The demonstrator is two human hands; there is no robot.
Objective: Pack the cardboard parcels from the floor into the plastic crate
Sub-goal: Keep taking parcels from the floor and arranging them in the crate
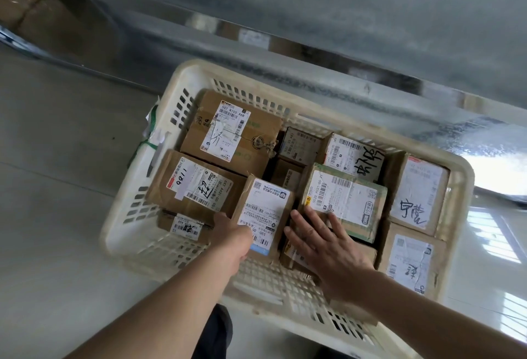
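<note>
- Pale glossy floor under the work area; a grey metal shelf rail runs beyond it.
- My left hand grips the near left edge of an upright small parcel, fingers curled out of sight behind it.
- My right hand lies flat, fingers spread and straight, pressing a low parcel just right of the upright one.
- Its fingertips touch a green-taped parcel directly ahead.
- All sit inside the cream plastic crate, packed with further labelled parcels beyond and to both sides of my hands.
</note>
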